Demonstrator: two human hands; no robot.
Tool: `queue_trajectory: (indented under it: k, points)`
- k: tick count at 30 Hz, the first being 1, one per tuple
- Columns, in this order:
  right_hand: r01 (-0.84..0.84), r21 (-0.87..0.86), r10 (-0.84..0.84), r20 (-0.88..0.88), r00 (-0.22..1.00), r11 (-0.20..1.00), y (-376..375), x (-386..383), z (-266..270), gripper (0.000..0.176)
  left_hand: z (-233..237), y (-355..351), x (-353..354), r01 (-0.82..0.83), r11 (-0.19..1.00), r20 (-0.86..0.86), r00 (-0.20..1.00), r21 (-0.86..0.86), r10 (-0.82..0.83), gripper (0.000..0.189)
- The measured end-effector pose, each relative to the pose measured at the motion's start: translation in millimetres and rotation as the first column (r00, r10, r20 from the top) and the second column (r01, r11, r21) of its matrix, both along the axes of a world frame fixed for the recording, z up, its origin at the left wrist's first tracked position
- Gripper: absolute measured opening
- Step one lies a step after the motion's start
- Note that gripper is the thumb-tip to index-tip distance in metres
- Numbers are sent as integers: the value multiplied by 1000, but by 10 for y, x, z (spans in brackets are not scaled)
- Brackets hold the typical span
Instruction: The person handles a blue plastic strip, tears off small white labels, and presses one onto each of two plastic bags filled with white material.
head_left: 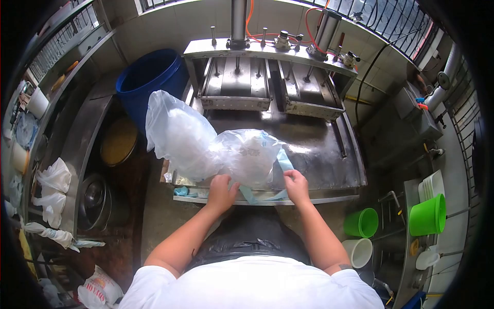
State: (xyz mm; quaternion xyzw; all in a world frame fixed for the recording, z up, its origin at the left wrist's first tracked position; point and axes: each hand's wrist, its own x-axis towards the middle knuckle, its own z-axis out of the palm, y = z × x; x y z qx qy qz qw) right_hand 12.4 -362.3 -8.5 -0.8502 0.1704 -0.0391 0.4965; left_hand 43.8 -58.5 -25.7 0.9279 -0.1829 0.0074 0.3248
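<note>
Just beyond the fingers (291, 175), plastic bag (247, 154)

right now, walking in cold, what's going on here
A person's right hand holds a light-blue strip beside some bulging translucent plastic. Their left hand is at the plastic's lower edge; what it pinches is unclear. The plastic sits on a metal table, in front of a press-like machine.

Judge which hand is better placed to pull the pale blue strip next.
Probably the right hand: its fingers pinch the strip beside the plastic bag, while the left hand sits at the bag's lower edge.
</note>
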Motion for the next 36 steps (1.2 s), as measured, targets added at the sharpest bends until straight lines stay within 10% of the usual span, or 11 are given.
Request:
queue_trajectory:
  k: [2,7,13,15,21,29,32,34,36]
  points:
    - [-1,67,0,21,1000,998,-142,51,-67,31,-84,10,23,-208,943,-120,976,-260,183,64]
    - [-215,60,162,472,866,975,303,322,353,44,700,-433,315,-31,917,-8,1000,-398,30,71]
    - [-181,338,208,-44,977,924,516,390,379,41,583,-616,353,181,877,47,983,-444,-179,68]
    - [-230,195,205,142,968,953,598,283,-23,38,233,-535,382,162,872,-72,973,-462,-219,67]
    - [-230,15,230,-141,963,973,583,291,-179,36,-125,-457,276,-13,988,-228,973,-155,-23,78]
    - [-200,-81,191,-102,976,977,406,378,-463,35,-488,-631,232,-182,937,-155,959,299,235,75]
    - [-108,-57,111,67,992,993,286,268,-572,38,-140,-621,90,-191,955,-32,979,226,203,73]
    - [-66,-28,70,207,976,997,178,76,-479,39,-251,-466,8,-166,969,-3,986,185,169,66]
    - [-103,492,130,-20,991,865,49,-343,1,40,-308,-281,-183,-139,979,16,990,151,138,59]
